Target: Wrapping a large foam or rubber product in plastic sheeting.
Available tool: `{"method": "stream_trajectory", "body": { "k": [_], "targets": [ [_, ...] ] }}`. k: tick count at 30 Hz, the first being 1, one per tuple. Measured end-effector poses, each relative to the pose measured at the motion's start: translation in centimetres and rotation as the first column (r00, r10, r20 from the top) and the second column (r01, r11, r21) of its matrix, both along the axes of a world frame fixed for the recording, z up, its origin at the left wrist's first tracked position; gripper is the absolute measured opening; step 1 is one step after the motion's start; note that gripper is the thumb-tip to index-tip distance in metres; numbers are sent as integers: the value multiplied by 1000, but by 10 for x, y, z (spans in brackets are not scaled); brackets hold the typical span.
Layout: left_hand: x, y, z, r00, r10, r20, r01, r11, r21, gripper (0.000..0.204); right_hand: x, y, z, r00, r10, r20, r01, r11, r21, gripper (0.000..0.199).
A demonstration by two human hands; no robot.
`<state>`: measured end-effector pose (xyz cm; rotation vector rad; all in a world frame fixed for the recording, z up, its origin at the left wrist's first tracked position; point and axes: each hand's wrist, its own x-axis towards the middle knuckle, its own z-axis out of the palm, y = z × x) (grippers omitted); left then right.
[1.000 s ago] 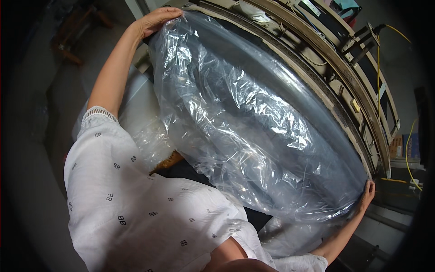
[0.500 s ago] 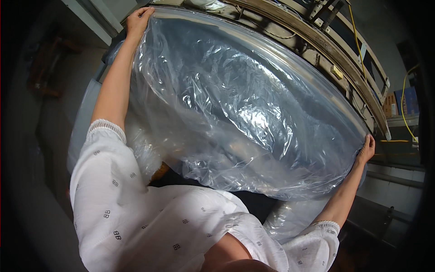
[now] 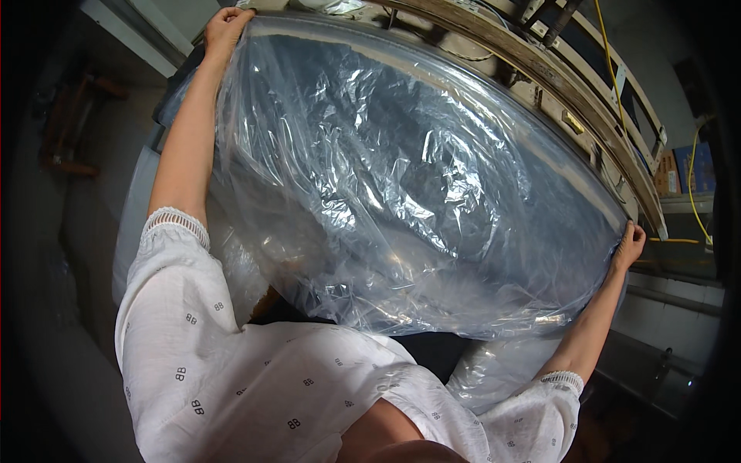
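Bright light from above glares in white streaks off the crinkled clear plastic sheet [image 3: 401,193] at centre, while the left edge and lower right corners sink into dark vignette, straight rails bowing with fisheye distortion.

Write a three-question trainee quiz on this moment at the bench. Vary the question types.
1. True or false: both hands grip the clear plastic bag.
2. Where does the left hand grip the bag? A) top far corner B) bottom edge C) middle
3. Fill in: behind the bag stands a wooden ____.

Key: 1. True; the right hand holds the opposite end. 2. A. 3. frame.
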<state>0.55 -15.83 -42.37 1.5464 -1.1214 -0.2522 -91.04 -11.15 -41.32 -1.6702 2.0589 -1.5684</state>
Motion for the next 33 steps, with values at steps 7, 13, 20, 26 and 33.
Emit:
{"method": "stream_trajectory", "body": {
  "k": [7,13,20,26,33],
  "targets": [
    [8,3,-6,995,59,-80,-57,998,26,25,-3,-2,2,942,-228,-247,230,973,-19,38],
    [19,11,-6,961,-21,-275,33,999,36,27,2,2,4,991,-127,40,127,992,16,32],
    [12,9,-7,997,-14,76,7,996,91,32,23,2,19,967,-253,-15,253,963,95,46],
    [59,49,31,966,-174,-191,142,975,-170,22,52,41,20,835,-5,-551,129,974,187,34],
    [10,133,39,923,-260,-285,268,963,-9,22,108,92,54,583,-191,-790,272,962,-32,29]
  ]
}}
